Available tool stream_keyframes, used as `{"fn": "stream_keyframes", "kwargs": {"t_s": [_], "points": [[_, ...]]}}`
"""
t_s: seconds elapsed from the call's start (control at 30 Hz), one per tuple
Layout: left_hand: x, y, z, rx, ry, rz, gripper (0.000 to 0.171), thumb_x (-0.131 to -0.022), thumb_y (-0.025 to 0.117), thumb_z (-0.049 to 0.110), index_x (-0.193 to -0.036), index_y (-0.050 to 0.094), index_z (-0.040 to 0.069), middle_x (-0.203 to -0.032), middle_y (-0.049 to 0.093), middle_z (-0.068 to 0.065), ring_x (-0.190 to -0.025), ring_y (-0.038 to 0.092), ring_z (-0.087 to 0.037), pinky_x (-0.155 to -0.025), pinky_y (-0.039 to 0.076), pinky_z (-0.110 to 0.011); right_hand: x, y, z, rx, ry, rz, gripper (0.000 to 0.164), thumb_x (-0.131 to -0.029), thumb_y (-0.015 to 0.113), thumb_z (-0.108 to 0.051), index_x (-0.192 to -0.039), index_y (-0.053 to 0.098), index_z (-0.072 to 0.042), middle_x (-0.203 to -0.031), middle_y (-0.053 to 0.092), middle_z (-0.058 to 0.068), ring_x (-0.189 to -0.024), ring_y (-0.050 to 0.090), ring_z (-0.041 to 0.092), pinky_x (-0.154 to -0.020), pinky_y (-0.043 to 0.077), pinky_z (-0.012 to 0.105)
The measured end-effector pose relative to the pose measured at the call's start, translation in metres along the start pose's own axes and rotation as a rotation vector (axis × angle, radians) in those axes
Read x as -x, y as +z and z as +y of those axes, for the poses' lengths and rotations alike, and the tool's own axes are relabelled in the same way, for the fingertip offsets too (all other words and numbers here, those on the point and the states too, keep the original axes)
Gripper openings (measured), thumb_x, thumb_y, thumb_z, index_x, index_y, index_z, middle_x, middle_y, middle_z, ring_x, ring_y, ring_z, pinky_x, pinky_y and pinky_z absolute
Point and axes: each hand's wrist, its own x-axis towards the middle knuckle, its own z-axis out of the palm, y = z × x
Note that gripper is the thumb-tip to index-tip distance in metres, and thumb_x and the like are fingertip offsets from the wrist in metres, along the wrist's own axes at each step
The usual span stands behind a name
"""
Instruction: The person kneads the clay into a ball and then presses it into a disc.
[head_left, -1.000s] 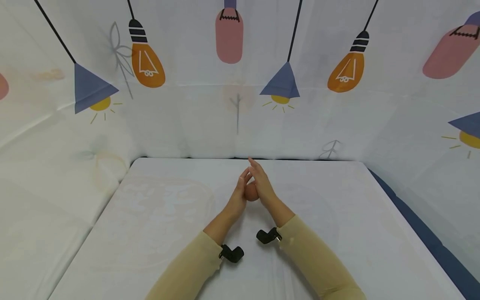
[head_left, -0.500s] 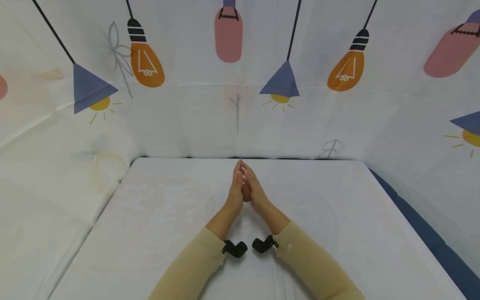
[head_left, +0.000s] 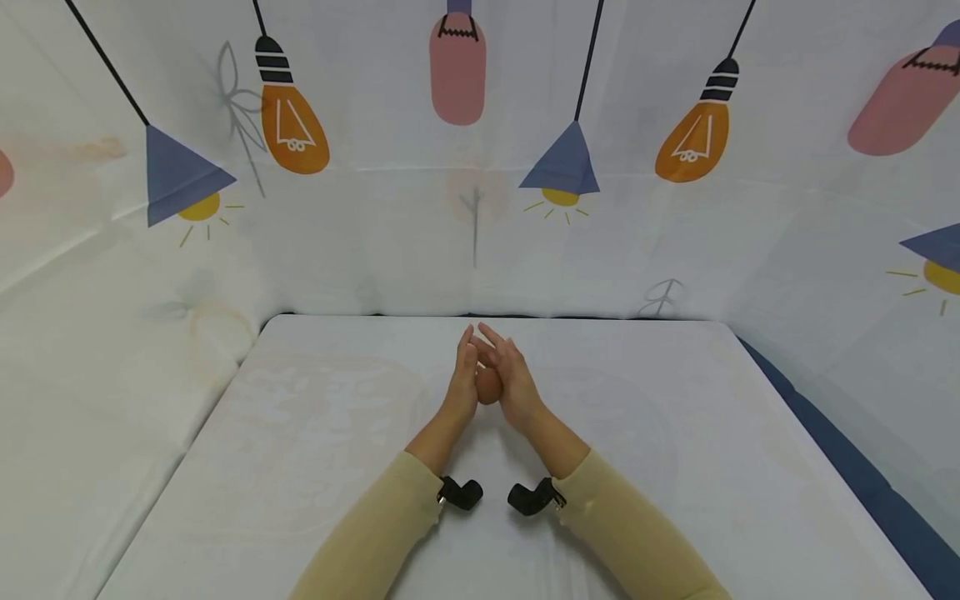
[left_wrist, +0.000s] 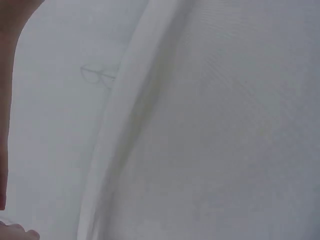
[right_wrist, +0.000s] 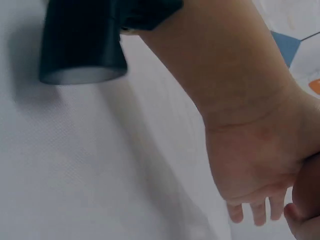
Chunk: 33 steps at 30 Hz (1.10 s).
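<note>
A smooth brown ball [head_left: 489, 387] sits between the palms, near the heels of the hands and above the white counter [head_left: 300, 492]. It looks almost round, perhaps a touch taller than wide from the head view, so no clear long axis or pointing end can be told; the right wrist view shows only part of it at the edge. The left hand [head_left: 459, 387] and the right hand [head_left: 519, 390] flank it, fingers extended and pointing away from the person, slightly parted, with none curled round the ball; the palms alone hold it from either side. Half a second ago the palms were closer together, the fingertips met and only a narrow strip of ball showed; now the hands have spread a little and more of its face is visible. Both forearms wear pale yellow sleeves [head_left: 375, 525], with a black wrist camera [head_left: 462, 493] at the left cuff and another at the right.
</note>
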Motion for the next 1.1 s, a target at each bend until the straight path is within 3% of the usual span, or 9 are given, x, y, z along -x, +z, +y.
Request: {"fn": "stream_keyframes", "kwargs": {"t_s": [0.2,0.33,0.5,0.63,0.87,1.03,1.1], "points": [[0.005,0.004,0.0,-0.111,0.061,-0.149,0.086,-0.099,0.01,0.071,-0.161,0.005,0.012,-0.167,0.008,-0.014,-0.151,0.011,-0.036,-0.117,0.012,-0.063,-0.002,-0.007,-0.006,0.115,-0.089,0.093,0.066,-0.106,0.02,-0.044,-0.157,0.027,-0.003,-0.16,0.031,0.017,-0.149,0.026,0.029,-0.121,0.015,0.048],[0.008,0.008,0.003,-0.063,0.023,-0.214,0.081,-0.101,0.01,0.068,-0.162,0.005,0.014,-0.165,0.009,-0.019,-0.149,0.017,-0.04,-0.115,0.016,-0.065,-0.006,-0.012,-0.01,0.198,-0.125,0.141,0.063,-0.107,0.02,-0.041,-0.157,0.029,-0.005,-0.161,0.029,0.013,-0.15,0.021,0.025,-0.121,0.011,0.046],[0.012,0.011,0.003,0.042,0.029,-0.256,0.075,-0.105,0.007,0.06,-0.161,0.008,0.012,-0.162,0.017,-0.024,-0.147,0.024,-0.043,-0.117,0.015,-0.061,-0.014,-0.02,-0.009,0.274,-0.137,0.192,0.06,-0.106,0.023,-0.039,-0.155,0.035,-0.007,-0.16,0.032,0.012,-0.148,0.022,0.028,-0.121,0.009,0.049],[0.014,0.013,0.003,0.132,0.031,-0.269,0.075,-0.105,0.007,0.061,-0.161,0.011,0.012,-0.161,0.021,-0.025,-0.145,0.027,-0.043,-0.119,0.011,-0.057,-0.018,-0.026,-0.005,0.321,-0.094,0.22,0.06,-0.105,0.03,-0.042,-0.155,0.036,-0.01,-0.159,0.034,0.01,-0.148,0.023,0.027,-0.12,0.01,0.054],[0.016,0.013,0.011,0.315,0.024,-0.255,0.103,-0.092,0.021,0.082,-0.161,0.009,0.007,-0.163,0.015,-0.024,-0.146,0.023,-0.045,-0.12,0.005,-0.056,-0.022,-0.031,0.003,0.398,-0.017,0.251,0.063,-0.102,0.037,-0.046,-0.155,0.037,-0.012,-0.16,0.034,0.008,-0.149,0.024,0.025,-0.117,0.013,0.059],[0.014,0.012,0.02,0.463,0.019,-0.225,0.105,-0.092,0.029,0.081,-0.16,0.007,0.003,-0.164,0.013,-0.021,-0.147,0.02,-0.042,-0.12,0.008,-0.051,-0.022,-0.032,0.009,0.407,0.051,0.245,0.064,-0.102,0.04,-0.045,-0.156,0.036,-0.011,-0.162,0.03,0.008,-0.145,0.028,0.032,-0.114,0.02,0.06],[0.013,0.011,0.022,0.47,0.018,-0.213,0.103,-0.093,0.03,0.079,-0.16,0.008,0.003,-0.165,0.013,-0.019,-0.147,0.019,-0.04,-0.12,0.007,-0.051,-0.022,-0.031,0.012,0.396,0.082,0.231,0.063,-0.102,0.039,-0.042,-0.156,0.035,-0.011,-0.163,0.027,0.009,-0.146,0.026,0.033,-0.115,0.019,0.06]]}}
